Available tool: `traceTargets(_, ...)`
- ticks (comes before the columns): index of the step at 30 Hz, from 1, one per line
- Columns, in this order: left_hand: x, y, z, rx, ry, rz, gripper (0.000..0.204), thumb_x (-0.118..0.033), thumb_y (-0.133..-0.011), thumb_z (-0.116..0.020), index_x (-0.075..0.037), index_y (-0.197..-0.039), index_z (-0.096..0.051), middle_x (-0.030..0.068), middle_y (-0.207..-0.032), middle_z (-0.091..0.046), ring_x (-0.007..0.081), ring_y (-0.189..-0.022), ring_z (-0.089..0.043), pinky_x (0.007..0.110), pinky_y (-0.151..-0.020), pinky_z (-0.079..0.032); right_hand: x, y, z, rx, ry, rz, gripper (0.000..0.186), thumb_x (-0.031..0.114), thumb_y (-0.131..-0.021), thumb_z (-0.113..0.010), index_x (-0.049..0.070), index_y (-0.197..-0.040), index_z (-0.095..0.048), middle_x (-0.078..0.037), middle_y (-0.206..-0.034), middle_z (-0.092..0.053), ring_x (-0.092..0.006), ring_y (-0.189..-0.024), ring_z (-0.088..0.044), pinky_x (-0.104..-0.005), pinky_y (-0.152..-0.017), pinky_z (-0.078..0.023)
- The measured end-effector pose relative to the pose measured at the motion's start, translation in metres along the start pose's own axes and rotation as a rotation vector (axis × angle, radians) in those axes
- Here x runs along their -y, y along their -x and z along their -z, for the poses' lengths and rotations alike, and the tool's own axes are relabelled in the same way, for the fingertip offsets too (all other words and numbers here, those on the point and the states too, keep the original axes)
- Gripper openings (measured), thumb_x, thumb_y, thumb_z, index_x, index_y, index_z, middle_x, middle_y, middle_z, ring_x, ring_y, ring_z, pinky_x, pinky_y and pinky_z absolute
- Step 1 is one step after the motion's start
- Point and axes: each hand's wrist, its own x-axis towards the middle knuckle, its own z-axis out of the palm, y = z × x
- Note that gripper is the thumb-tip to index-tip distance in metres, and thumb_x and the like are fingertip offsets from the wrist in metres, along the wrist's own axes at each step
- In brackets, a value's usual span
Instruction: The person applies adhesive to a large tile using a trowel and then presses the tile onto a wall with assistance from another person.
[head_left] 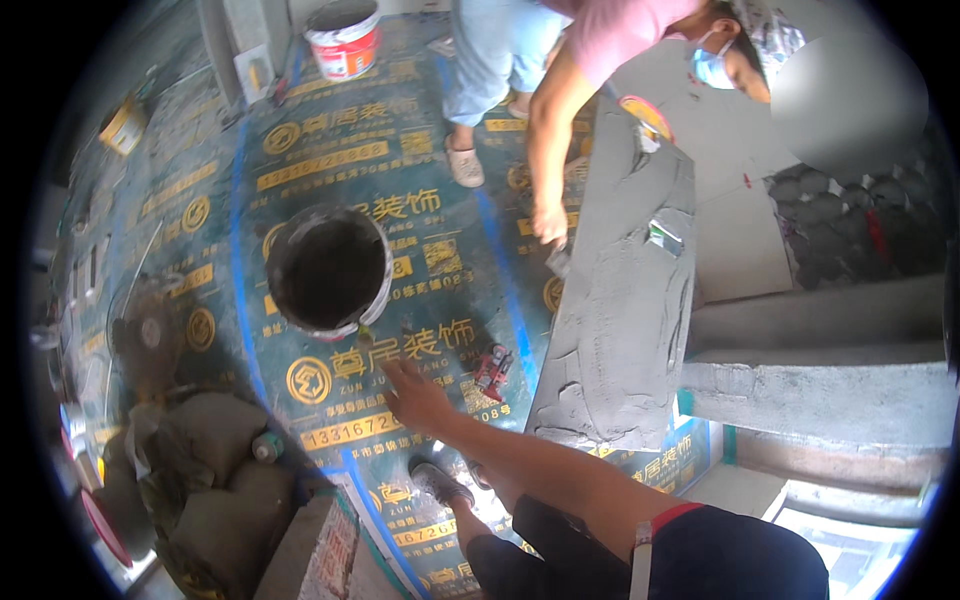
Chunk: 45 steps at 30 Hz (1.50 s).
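Note:
My right hand [408, 392] reaches out over the green floor covering, its arm crossing from the lower right. Its fingers are stretched toward a short yellow-green handle-like piece [364, 332] at the near rim of a bucket; I see nothing held in them. Dark grey mortar lies inside that bucket [384, 290]. A red tool [493, 370] rests on the floor to the right of my hand. Farther right is a long slab [620, 320] spread with wet grey mortar, a small green-and-white piece [667, 236] on its surface. My left hand is out of view.
Another person [620, 40] bends over the slab's far side, one hand on a trowel [559, 261] at its left edge. A red-and-white bucket [345, 45] and a yellow bucket [122, 126] stand farther back. Filled sacks [225, 470] lie lower left; concrete steps [820, 400] are at right.

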Motion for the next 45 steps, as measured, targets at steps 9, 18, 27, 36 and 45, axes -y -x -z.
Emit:
traceTargets(9, -0.031, -0.018, 0.034, 0.121, -0.239, -0.087, 0.038, -0.041, -0.085, -0.058, -0.003, -0.084, -0.060, 0.0069, -0.067, -0.061, 0.0202, -0.059, -0.059, 0.031, -0.053, -0.046, -0.168, 0.301, 0.109, 0.557, 0.241, -0.554, 0.032, 0.031, -0.091, -0.046, 0.006, -0.107, -0.059, -0.018, -0.110, -0.061, -0.0362, -0.102, -0.058, -0.0455, -0.086, -0.048)
traceTargets(18, -0.057, -0.001, 0.064, 0.255, -0.724, -0.242, 0.035, -0.036, -0.085, -0.059, -0.001, -0.084, -0.059, 0.0077, -0.068, -0.061, 0.0213, -0.061, -0.060, 0.032, -0.055, -0.047, -0.167, 0.476, 0.117, 0.632, 0.331, -0.590, 0.014, 0.015, -0.080, -0.063, 0.010, -0.094, -0.065, -0.007, -0.105, -0.064, -0.0256, -0.096, -0.063, -0.0402, -0.078, -0.053)
traceTargets(27, -0.097, 0.021, 0.067, 0.389, -1.707, -0.903, 0.031, -0.031, -0.084, -0.061, 0.000, -0.084, -0.059, 0.0085, -0.069, -0.062, 0.0225, -0.062, -0.061, 0.033, -0.057, -0.049, -0.249, 0.544, 0.120, 0.189, 0.050, -0.524, 0.013, 0.008, -0.082, -0.055, 0.005, -0.093, -0.060, -0.008, -0.082, -0.061, -0.0191, -0.074, -0.062, -0.0338, -0.059, -0.052)
traceTargets(36, -0.111, 0.018, -0.049, 0.058, -0.643, -0.440, 0.023, -0.016, -0.083, -0.063, 0.001, -0.095, -0.055, 0.0100, -0.082, -0.063, 0.0188, -0.068, -0.064, 0.029, -0.058, -0.049, -0.416, 0.588, 0.164, 0.305, 0.439, -0.883, 0.010, 0.011, -0.080, -0.058, 0.010, -0.090, -0.058, -0.005, -0.080, -0.063, -0.0204, -0.071, -0.065, -0.0341, -0.059, -0.051)
traceTargets(45, -0.091, 0.035, -0.188, 0.110, -0.735, -0.388, 0.022, -0.016, -0.083, -0.060, 0.001, -0.098, -0.058, 0.0096, -0.086, -0.065, 0.0177, -0.073, -0.065, 0.027, -0.061, -0.049, -0.483, 0.593, 0.202, 0.089, 0.230, -0.691, 0.018, 0.016, -0.071, -0.071, 0.014, -0.088, -0.063, -0.007, -0.092, -0.064, -0.0270, -0.093, -0.063, -0.0394, -0.078, -0.051)
